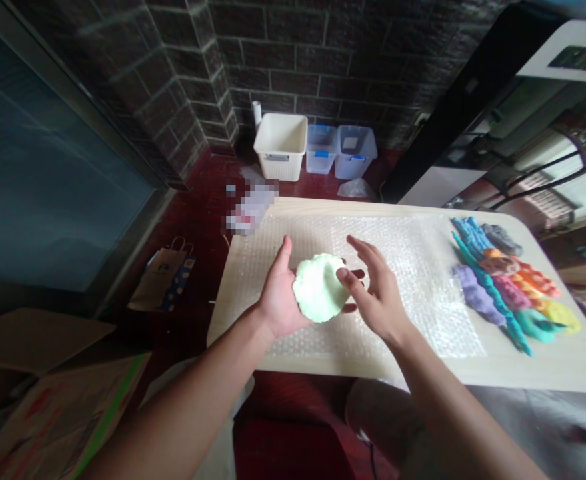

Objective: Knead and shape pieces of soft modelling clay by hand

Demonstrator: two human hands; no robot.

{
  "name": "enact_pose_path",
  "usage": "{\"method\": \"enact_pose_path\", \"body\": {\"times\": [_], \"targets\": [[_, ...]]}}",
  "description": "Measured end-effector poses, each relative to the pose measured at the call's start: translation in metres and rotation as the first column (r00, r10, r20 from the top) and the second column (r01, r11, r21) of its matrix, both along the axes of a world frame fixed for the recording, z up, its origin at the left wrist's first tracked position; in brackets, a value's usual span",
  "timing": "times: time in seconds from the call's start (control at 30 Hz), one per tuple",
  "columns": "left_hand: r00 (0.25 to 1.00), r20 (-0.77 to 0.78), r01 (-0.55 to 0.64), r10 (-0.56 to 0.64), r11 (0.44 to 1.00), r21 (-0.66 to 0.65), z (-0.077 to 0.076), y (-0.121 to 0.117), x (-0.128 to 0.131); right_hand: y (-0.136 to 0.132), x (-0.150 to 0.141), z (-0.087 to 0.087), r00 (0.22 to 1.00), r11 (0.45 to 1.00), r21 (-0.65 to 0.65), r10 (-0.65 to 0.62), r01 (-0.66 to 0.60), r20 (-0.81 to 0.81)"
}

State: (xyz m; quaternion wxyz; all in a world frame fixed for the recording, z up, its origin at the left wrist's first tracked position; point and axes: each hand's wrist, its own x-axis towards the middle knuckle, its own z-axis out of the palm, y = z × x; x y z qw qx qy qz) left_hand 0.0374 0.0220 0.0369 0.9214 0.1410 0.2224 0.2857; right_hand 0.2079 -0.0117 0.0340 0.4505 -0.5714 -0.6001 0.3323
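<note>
Largest first. Dark block wall [297, 60] across the far side, cut off at top. Blue-grey panel [57, 167] at left, running out of view. Pale wood table [533, 373], near edge partly covered by the forearms. Sheet of bubble wrap [427, 287] over its left and middle; extent under the hands hidden. Cardboard box [67, 413] at near left, cropped; contents too dark to read. Beyond the table, on the floor: cream bin [281, 133] and, to its right, two clear bins [355, 153]. Paper bag [157, 277] on the floor at left, print illegible. Pale item [253, 210] at the table's far left corner, masked by pixel blocks; not identifiable.

Right end of table: cluster of coloured clay pieces [483, 293], crowded together, some boundaries unclear.

Left hand [283, 300]: palm up, thumb spread away; fingers mostly hidden behind the disc, tips showing past its right edge. Right hand [380, 293]: fingers spread, thumb over the disc's right edge; contact pressure cannot be told. No closed pinch seen.

Pale green disc [319, 293]: resting on the left palm, above the bubble wrap, edge uneven; underside hidden.
</note>
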Motion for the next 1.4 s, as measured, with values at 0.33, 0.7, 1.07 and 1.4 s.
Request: {"method": "enact_pose_path", "body": {"times": [0.33, 0.7, 1.07, 1.4], "targets": [[0.978, -0.103, -0.153, 0.18, 0.962, 0.225, -0.006, 0.005, 0.002, 0.014, 0.006, -0.01, 0.873, 0.984, -0.176, -0.06, -0.03, -0.485], [0.818, -0.351, -0.205, 0.455, 0.802, 0.561, -0.027, 0.005, 0.003, 0.015, 0.004, -0.011, 0.786, 0.94, -0.283, -0.025, -0.193, -0.617], [0.771, -0.393, -0.206, 0.502, 0.78, 0.591, -0.03, 0.007, 0.001, 0.015, 0.006, -0.021, 0.855, 0.974, -0.208, -0.029, -0.093, -0.519], [0.714, -0.478, -0.189, 0.512, 0.798, 0.573, -0.027, 0.006, 0.002, 0.012, 0.006, -0.027, 0.94, 0.993, -0.087, -0.109, 0.085, -0.323]]}}
